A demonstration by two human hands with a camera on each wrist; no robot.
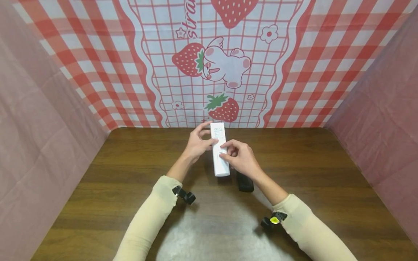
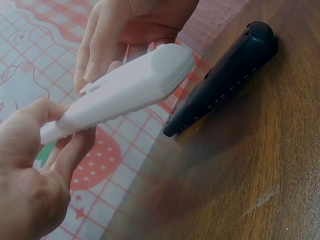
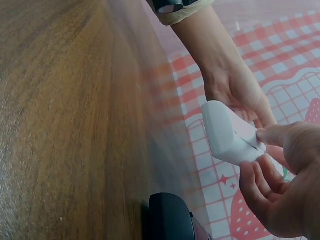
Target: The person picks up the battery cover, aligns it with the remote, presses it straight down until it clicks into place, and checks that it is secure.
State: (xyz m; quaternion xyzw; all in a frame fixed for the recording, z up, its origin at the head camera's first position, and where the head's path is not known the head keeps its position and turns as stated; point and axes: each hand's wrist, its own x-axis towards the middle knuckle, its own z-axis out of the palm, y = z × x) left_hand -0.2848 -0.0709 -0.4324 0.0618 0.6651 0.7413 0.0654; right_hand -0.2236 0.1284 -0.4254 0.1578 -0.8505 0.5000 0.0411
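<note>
A white remote control [image 1: 221, 166] is held above the table, its back with printed text turned up. My left hand [image 1: 197, 143] grips its far end, thumb on top and fingers below. At its middle, the thumb and index finger of my right hand [image 1: 240, 156] pinch the battery cover [image 2: 100, 84], which seems slightly raised; the fingers partly hide it. In the left wrist view the remote control slants over the tabletop, with small bumps along its lower edge. Beneath my right hand a black remote control [image 2: 225, 75] lies on the table.
The brown wooden table [image 1: 130, 217] ends at a hanging cloth [image 1: 294, 90] with red checks and strawberries. Pink cloths [image 1: 375, 90] hang on both sides. Black wrist cameras [image 1: 187, 197] are strapped over the cream sleeves [image 1: 147, 217].
</note>
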